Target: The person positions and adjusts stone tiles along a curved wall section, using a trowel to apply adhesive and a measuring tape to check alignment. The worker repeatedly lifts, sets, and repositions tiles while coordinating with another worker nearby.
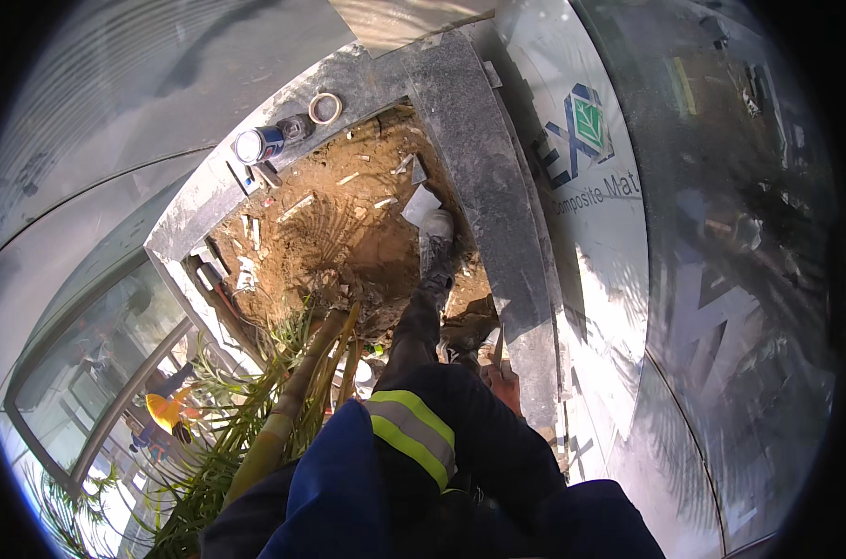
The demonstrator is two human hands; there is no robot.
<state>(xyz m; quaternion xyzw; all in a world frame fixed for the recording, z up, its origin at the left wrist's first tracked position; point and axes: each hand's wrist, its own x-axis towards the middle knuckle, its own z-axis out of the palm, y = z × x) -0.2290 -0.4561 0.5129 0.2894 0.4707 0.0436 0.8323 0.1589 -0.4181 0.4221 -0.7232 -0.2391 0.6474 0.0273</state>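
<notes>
At the right side of my legs, my right hand [505, 387] is low beside the grey stone border. Its fingers are closed round a thin, narrow tool [498, 347] that points up and away from me; its exact kind is too small to make out. My left hand is not visible; the blue and dark clothing hides that side. My dark trouser leg [417, 328] reaches forward, and its dusty boot [436, 238] stands on the soil next to a pale broken tile [421, 206]. A yellow and silver reflective band [412, 438] crosses the dark clothing.
Sandy soil [320, 214] with scattered tile shards lies inside a dusty stone border [479, 149]. A tin [258, 145] and a tape roll [325, 109] sit on its far left part. Plant stems [288, 410] rise at left; a printed white panel [590, 233] stands at right.
</notes>
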